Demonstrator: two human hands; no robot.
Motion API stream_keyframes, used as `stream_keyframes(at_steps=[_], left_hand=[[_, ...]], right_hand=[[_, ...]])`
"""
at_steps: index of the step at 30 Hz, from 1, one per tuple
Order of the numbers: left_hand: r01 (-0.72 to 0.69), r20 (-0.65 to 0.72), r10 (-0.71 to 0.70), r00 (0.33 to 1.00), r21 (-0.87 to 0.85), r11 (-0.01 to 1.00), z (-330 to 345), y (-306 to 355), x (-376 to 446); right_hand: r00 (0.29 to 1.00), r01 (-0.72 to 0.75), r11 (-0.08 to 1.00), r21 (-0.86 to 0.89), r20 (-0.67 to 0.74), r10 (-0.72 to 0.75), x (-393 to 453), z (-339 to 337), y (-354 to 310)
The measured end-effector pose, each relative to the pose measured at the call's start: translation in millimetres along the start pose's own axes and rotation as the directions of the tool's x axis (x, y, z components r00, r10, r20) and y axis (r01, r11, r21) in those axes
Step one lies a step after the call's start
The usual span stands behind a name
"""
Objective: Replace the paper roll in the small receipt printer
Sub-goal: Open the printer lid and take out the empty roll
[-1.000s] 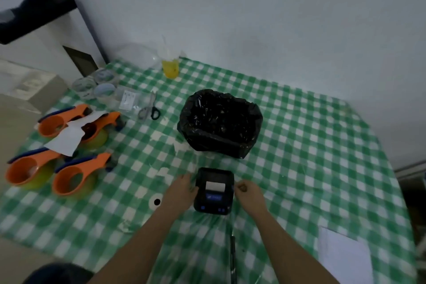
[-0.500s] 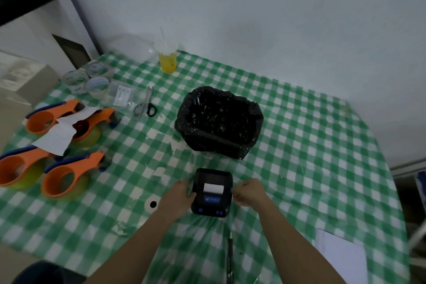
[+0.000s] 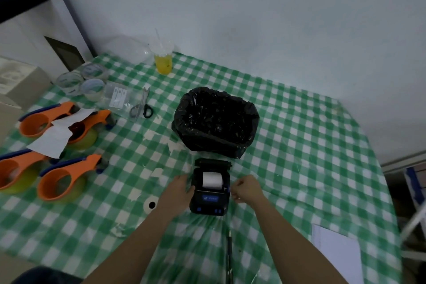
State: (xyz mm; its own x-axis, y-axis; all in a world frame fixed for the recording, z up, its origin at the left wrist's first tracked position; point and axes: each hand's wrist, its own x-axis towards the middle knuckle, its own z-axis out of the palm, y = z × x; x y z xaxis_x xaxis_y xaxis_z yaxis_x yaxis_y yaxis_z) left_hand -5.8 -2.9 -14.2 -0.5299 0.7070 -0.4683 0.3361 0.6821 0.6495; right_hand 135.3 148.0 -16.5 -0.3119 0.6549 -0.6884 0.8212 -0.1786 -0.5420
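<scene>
Printer (image 3: 210,188) lid open, roll (image 3: 212,179) exposed. Left hand (image 3: 178,188) grips printer's side; right hand (image 3: 245,188), fingers curled, touches the other. Lift roll straight out, steadying printer.

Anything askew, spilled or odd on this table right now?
Nothing spilled or damaged. Small torn white scraps litter the cloth left of the printer, whose lid stands open on the paper roll. A loose white sheet lies draped over two orange tape dispensers.

Showing matt black plastic on the printer (image 3: 209,193), white paper on the roll (image 3: 212,179), glossy crinkled plastic on the bag (image 3: 215,122), sheeny checked plastic on the cloth (image 3: 311,145).
</scene>
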Motion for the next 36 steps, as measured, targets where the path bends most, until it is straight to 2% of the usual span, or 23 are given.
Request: stream_keyframes(at_steps=[2,4,6,8,12,14,16,20,23,25,26,27,29,31,34,36], left_hand=[[-0.017,-0.022,0.017,1.0,-0.011,1.0,-1.0,-1.5,0.0],[-0.03,-0.05,0.029,0.998,-0.012,0.999,-2.8,-1.3,-0.1],[-0.046,-0.076,0.044,0.996,-0.015,0.999,-5.0,-0.7,-0.5],[-0.065,-0.092,0.064,0.994,-0.014,0.998,-7.3,0.3,-2.9],[-0.093,-0.119,0.088,0.989,-0.033,0.995,-12.8,-0.8,-8.7],[-0.111,-0.146,0.104,0.984,-0.043,0.993,-16.5,-3.8,-10.6],[-0.141,-0.199,0.126,0.972,-0.061,0.988,-22.3,-6.3,-11.1],[-0.186,-0.31,0.155,0.938,-0.074,0.98,-37.1,-7.9,-7.6],[-0.198,-0.343,0.161,0.925,-0.074,0.977,-45.0,-9.6,-6.1],[-0.195,-0.337,0.163,0.927,-0.063,0.979,-48.5,-11.2,-5.4],[-0.185,-0.331,0.156,0.931,-0.058,0.981,-50.1,-12.2,-5.1],[-0.171,-0.323,0.144,0.935,-0.057,0.984,-51.8,-13.6,-5.0],[-0.144,-0.313,0.118,0.942,-0.06,0.988,-53.8,-16.6,-5.4],[-0.116,-0.314,0.095,0.945,-0.05,0.992,-55.5,-22.2,-7.4],[-0.059,-0.26,0.068,0.963,0.041,0.997,-60.1,-44.1,-11.0],[-0.009,-0.144,0.03,0.989,0.141,0.99,-62.8,-61.7,-13.6]], right_hand=[[0.983,0.129,0.976,-0.177,-0.107,-0.149,-6.1,6.4,8.7],[0.945,0.207,0.95,-0.233,-0.203,-0.256,-14.6,16.6,15.2],[0.917,0.27,0.926,-0.264,-0.223,-0.331,-18.8,27.9,13.2],[0.922,0.272,0.924,-0.269,-0.203,-0.33,-16.2,39.8,9.5],[0.921,0.241,0.942,-0.234,-0.25,-0.298,-10.5,49.0,2.7],[0.897,0.336,0.914,-0.229,-0.218,-0.385,-16.3,45.1,-3.6],[0.857,0.453,0.882,-0.134,-0.207,-0.472,-29.0,35.4,-16.0],[0.741,0.624,0.771,0.127,-0.409,-0.532,-58.3,1.8,-65.9],[0.641,0.707,0.693,0.141,-0.542,-0.544,-58.9,-17.7,-112.3],[0.617,0.712,0.689,0.135,-0.588,-0.522,-48.2,-20.4,-135.2],[0.631,0.694,0.708,0.131,-0.586,-0.509,-39.6,-19.3,-142.1],[0.673,0.653,0.747,0.125,-0.549,-0.496,-28.9,-17.0,-144.6],[0.804,0.521,0.85,0.081,-0.381,-0.457,-11.4,-10.5,-140.7],[0.878,0.442,0.895,0.058,-0.234,-0.419,-7.3,-1.0,-129.2],[0.864,0.488,0.867,0.1,-0.197,-0.463,-23.8,19.9,-110.4],[0.838,0.532,0.845,0.059,-0.18,-0.515,-37.3,35.0,-96.5]])
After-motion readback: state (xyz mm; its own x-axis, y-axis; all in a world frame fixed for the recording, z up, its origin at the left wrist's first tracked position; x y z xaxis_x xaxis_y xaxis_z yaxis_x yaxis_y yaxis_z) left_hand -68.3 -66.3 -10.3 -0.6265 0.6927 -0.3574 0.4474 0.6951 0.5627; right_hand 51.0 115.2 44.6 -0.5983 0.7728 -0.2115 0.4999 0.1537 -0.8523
